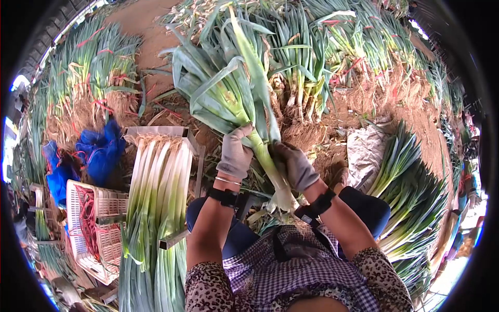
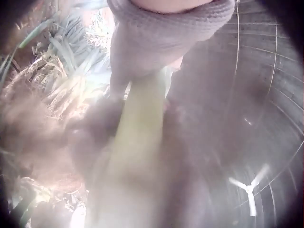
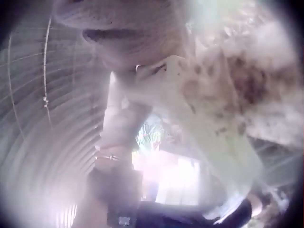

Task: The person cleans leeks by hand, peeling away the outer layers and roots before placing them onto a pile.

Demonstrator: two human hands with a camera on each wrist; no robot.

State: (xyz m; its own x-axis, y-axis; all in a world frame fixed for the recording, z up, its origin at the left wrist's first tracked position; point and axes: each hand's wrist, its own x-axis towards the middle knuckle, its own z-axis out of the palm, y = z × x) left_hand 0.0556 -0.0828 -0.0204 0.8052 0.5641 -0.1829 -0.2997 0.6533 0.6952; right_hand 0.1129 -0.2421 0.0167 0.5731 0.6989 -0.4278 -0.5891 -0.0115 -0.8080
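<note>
A large leek slants across the middle of the head view, green leaves fanned away from the person and pale root end toward the lap. My gloved left hand grips its stalk just below the leaves. The left wrist view shows the stalk running down from that glove. On the other side of the stalk, my gloved right hand holds the lower end of a long leaf that stands apart from the other leaves. The right glove is blurred in its wrist view.
Trimmed leeks lie stacked on a metal stand at the left, beside a white plastic basket with red ties. More leeks are piled at the right near a pale sheet. Bundled leeks stand ahead, roots down.
</note>
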